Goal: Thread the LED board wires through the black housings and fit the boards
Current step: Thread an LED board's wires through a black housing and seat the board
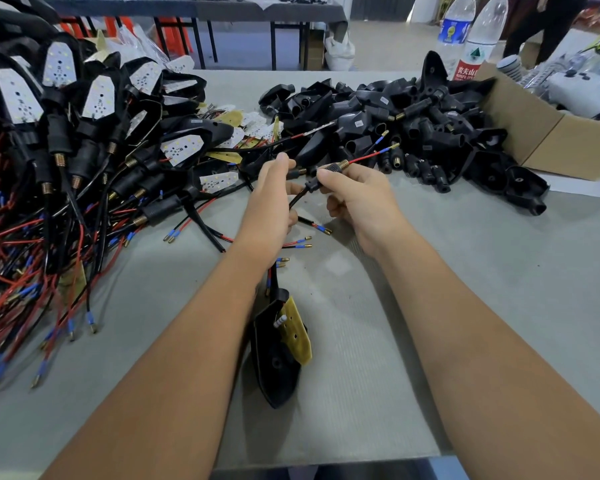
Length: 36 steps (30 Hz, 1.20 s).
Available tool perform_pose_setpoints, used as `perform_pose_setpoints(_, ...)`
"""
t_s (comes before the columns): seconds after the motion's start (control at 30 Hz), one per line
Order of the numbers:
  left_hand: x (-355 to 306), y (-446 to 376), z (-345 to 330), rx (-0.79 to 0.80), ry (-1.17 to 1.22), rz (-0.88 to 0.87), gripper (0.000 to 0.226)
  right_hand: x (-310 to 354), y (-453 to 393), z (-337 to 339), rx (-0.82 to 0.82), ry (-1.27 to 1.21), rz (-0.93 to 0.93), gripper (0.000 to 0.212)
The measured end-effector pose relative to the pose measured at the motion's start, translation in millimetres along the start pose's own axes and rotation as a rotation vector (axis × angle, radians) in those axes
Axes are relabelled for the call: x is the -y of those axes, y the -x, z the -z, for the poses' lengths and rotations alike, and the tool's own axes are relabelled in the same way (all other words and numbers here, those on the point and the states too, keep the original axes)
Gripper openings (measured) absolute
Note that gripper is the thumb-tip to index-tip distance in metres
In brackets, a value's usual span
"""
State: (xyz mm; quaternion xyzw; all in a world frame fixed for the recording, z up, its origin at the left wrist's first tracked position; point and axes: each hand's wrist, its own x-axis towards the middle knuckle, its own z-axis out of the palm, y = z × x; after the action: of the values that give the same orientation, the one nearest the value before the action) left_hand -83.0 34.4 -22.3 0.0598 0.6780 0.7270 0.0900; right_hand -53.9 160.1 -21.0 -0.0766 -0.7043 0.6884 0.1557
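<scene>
Both hands are up over the grey, cloth-like surface [465,271]. The right hand [361,202] has its fingers [329,176] pinched shut on a small black ribbed stem [329,169] with a shiny gold screw tip. A thin red wire [368,157] pokes out past the tip, and a black cable [300,195] hangs from the stem's other end toward the left hand [271,206]. The left hand's fingers are curled closed around that cable.

Near the arms, a smooth, pointed black housing [274,368] lies flat on the surface, with a yellow LED board [297,336] tilted in its open top.

A heap of finished lights with white boards [97,98] and tangled red wires sits on the left. A pile of empty black housings [395,116] sits on the right, beside a brown cardboard box [541,133].
</scene>
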Motion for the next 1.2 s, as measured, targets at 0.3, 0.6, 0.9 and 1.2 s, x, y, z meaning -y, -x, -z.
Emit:
perform_pose_setpoints(0.3, -1, 2, -1, 0.023, 0.028, -0.004, 0.03, 4, 2, -1, 0.113, -0.099, -0.028, 0.008)
perform_pose_setpoints(0.6, -1, 0, -1, 0.016, -0.094, -0.133, 0.032, 3, 1, -5, 0.094, -0.314, -0.007, 0.015)
perform_pose_setpoints(0.9, -1, 2, 4, 0.095, -0.224, -0.158, 0.014, 6, -4, 4, -0.076, -0.551, -0.044, 0.017)
perform_pose_setpoints(1.2, 3, 0, 8, 0.113, -0.232, -0.257, 0.008, 3, -6, 12, -0.099, -0.318, -0.058, 0.007)
